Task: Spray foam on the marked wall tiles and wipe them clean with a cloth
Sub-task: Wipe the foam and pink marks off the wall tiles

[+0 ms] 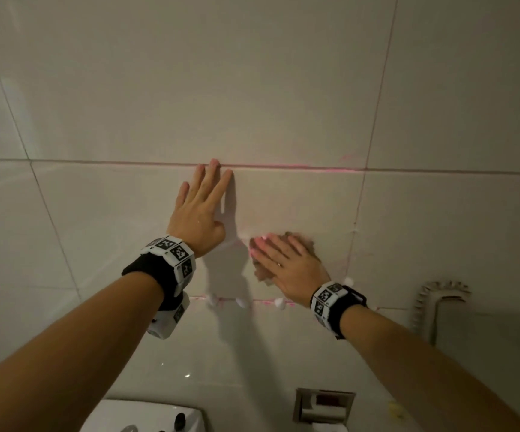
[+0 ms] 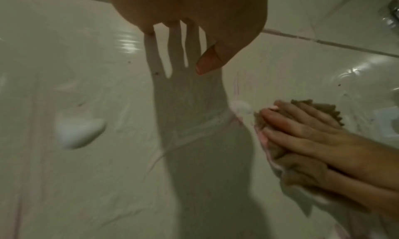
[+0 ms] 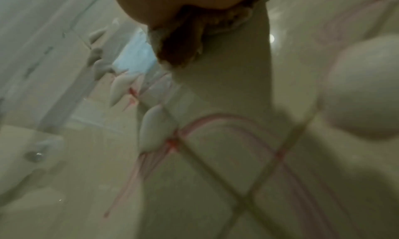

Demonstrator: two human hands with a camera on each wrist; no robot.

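The marked tile is a pale wall tile with pink marker along its grout lines. My left hand lies flat on its left part, fingers straight and reaching the upper grout line. My right hand presses a brown cloth flat against the tile's lower middle, fingers straight over it. In the left wrist view the cloth bunches under those fingers, with a dab of white foam at its tip. Foam blobs hang along the lower pink grout line.
A grey brush hangs on the wall at the lower right. A recessed paper holder sits below it. A white basin with a tap stands at the bottom. A large foam blob clings to the tile left of my left wrist.
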